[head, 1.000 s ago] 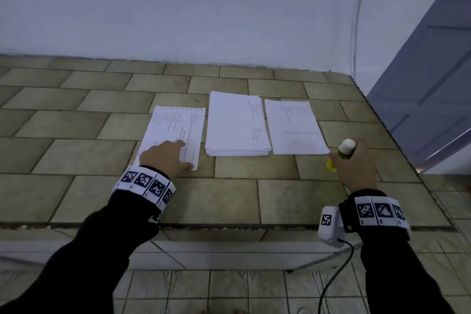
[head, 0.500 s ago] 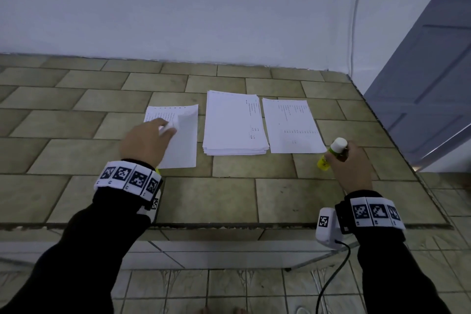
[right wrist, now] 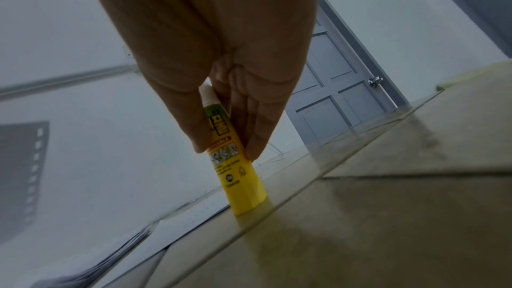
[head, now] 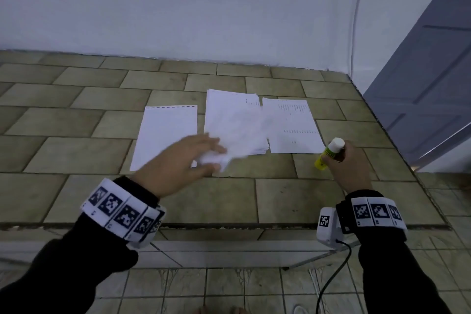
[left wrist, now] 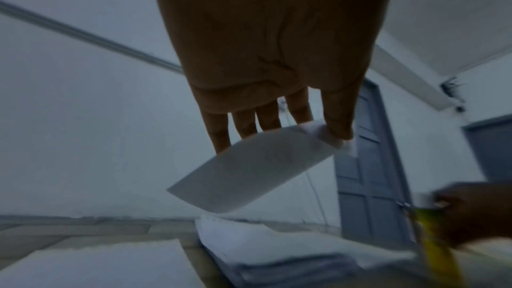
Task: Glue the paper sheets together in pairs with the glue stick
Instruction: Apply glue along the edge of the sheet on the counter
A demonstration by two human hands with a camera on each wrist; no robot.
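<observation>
— So, what's the left hand [head: 178, 163] got?
— A loose sheet [head: 237, 140], pinched by one corner and lifted above the paper stack [head: 234, 107]; it's blurred.
— And the right hand [head: 350, 166]?
— Fingers curled round the glue stick [head: 328, 154], cap on, base standing on the tiled counter [head: 254, 199], right of the stack.
— Other paper?
— A blank sheet [head: 165, 132] lies left of the stack, a printed sheet [head: 290, 125] right of it.

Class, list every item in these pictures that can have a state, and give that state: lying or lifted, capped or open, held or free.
Left hand: pinches a lifted sheet.
Lifted sheet: in the air, curled.
Left sheet: flat, free.
Paper stack: flat, free.
Right sheet: flat, free.
Right hand: grips the glue stick.
Glue stick: capped, base on the counter.
</observation>
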